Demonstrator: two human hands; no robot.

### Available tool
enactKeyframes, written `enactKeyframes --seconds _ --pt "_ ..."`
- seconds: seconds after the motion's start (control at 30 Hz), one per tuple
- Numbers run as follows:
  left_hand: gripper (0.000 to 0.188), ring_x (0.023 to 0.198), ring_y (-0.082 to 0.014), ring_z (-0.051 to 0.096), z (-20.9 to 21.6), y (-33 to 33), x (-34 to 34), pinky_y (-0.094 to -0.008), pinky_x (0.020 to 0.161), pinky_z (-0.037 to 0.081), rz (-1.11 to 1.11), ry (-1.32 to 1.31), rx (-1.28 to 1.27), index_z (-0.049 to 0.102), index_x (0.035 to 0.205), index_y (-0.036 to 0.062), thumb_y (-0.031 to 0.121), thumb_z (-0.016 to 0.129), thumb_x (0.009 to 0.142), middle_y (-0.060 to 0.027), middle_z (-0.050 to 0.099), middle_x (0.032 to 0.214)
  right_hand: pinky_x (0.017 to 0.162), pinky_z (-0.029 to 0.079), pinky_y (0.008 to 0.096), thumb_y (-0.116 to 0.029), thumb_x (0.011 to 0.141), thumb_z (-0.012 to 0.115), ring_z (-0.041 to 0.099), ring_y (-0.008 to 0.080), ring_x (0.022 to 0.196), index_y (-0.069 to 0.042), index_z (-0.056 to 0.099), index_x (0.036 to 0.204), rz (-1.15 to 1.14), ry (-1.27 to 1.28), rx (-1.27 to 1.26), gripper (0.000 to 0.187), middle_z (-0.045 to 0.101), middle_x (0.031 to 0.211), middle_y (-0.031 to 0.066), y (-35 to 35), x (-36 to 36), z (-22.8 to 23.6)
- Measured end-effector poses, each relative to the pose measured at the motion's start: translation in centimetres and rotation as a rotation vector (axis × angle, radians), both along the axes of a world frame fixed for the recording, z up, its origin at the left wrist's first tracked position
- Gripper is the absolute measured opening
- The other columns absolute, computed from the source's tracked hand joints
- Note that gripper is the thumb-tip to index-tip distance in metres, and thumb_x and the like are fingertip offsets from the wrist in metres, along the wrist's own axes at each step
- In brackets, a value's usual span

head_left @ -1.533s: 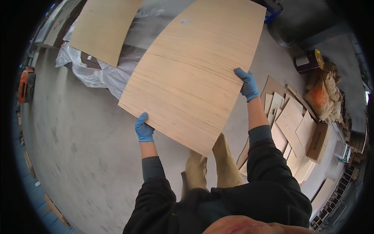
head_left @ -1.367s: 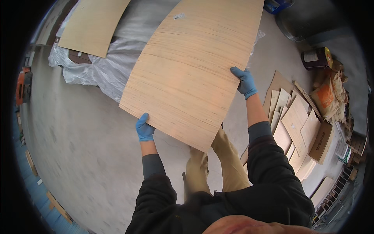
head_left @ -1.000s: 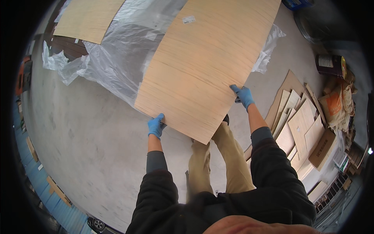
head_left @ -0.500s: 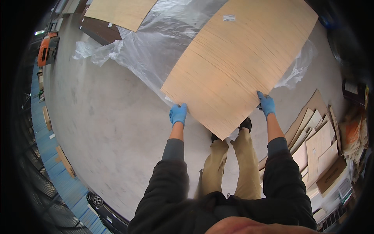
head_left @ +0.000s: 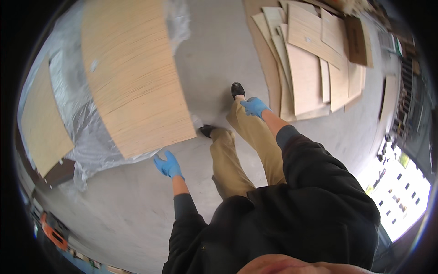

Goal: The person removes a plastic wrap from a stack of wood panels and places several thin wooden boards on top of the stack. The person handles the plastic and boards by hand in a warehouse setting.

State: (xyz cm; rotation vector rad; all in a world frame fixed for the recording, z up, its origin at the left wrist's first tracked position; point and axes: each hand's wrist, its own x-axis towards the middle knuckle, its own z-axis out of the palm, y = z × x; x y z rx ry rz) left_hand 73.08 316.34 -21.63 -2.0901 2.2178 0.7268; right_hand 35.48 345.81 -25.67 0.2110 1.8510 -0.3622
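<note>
A large sheet of light plywood [head_left: 137, 86] with a small label lies on crumpled clear plastic film [head_left: 98, 121] at the left. Just off the sheet's near edge is my left hand [head_left: 169, 165] in a blue glove, thumb and fingers apart, holding nothing. My right hand [head_left: 255, 108], gloved the same way, hangs above my right trouser leg, fingers loosely spread and empty. It is nearest to a pile of loose wooden panels [head_left: 310, 73] at the upper right.
Another plywood sheet [head_left: 43, 123] lies at the far left over a dark brown stack. A brown cardboard box [head_left: 358, 41] sits on the panel pile. Grey concrete floor [head_left: 214, 55] runs between the sheet and the pile. An orange vehicle [head_left: 54, 232] shows at lower left.
Both hands have let go of the large plywood sheet, which now lies on the film. My view has swung right, bringing the panel pile closer to the middle.
</note>
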Motion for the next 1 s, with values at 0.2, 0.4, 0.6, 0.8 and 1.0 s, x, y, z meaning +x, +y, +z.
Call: enactKeyframes --seconds 0.2,0.4,0.6,0.8,1.0 --pt "0.061 0.141 -0.0463 0.039 5.0 17.1 -4.1 -0.0504 0.114 0.035 -0.39 -0.099 0.172 0.053 0.139 -0.004 0.029 0.067 0.091 -0.0342 0.045 0.146 0.089 0.053 0.0395 -0.048 0.091 0.059 0.072 0.0263 0.098 -0.004 0.069 0.123 -0.292 0.056 0.068 0.055 0.075 0.105 0.0149 13.5 -3.8 -3.1" --pt "0.061 0.142 -0.0472 0.037 3.0 28.4 -12.5 -0.0531 0.114 0.034 -0.542 -0.14 0.262 0.053 0.14 -0.0022 0.029 0.069 0.089 -0.0336 0.043 0.149 0.087 0.056 0.0417 -0.037 0.09 0.064 0.073 0.0279 0.098 -0.007 0.073 0.107 0.069 0.396 0.386 0.036 0.074 0.111 0.0159 25.2 -7.7 -8.4" --pt "0.061 0.145 -0.0481 0.034 -1.3 32.7 -22.0 -0.0553 0.116 0.03 -0.849 -0.071 0.323 0.052 0.141 -0.0022 0.025 0.069 0.089 -0.032 0.04 0.153 0.088 0.051 0.0511 -0.045 0.085 0.071 0.059 0.0382 0.123 -0.005 0.046 0.144 0.144 0.426 0.637 0.076 0.053 0.141 0.0261 36.4 -14.3 -19.1" --pt "0.058 0.144 -0.0487 0.034 -4.3 31.6 -26.7 -0.0562 0.116 0.029 -1.024 -0.152 0.382 0.052 0.141 -0.0026 0.018 0.068 0.088 -0.0312 0.04 0.153 0.089 0.05 0.0536 -0.046 0.081 0.075 0.045 0.0465 0.131 -0.004 0.036 0.149 0.168 0.871 0.741 0.089 0.035 0.152 0.0312 40.7 -19.9 -30.6" --pt "0.056 0.142 -0.0484 0.037 -6.0 31.1 -28.3 -0.0557 0.114 0.031 -1.155 -0.18 0.432 0.054 0.138 -0.0024 0.017 0.068 0.088 -0.0286 0.044 0.151 0.087 0.056 0.0561 -0.022 0.091 0.062 0.05 0.0564 0.124 -0.001 0.036 0.146 0.054 0.711 0.703 0.064 0.031 0.15 0.0409 41.9 -24.1 -34.2"
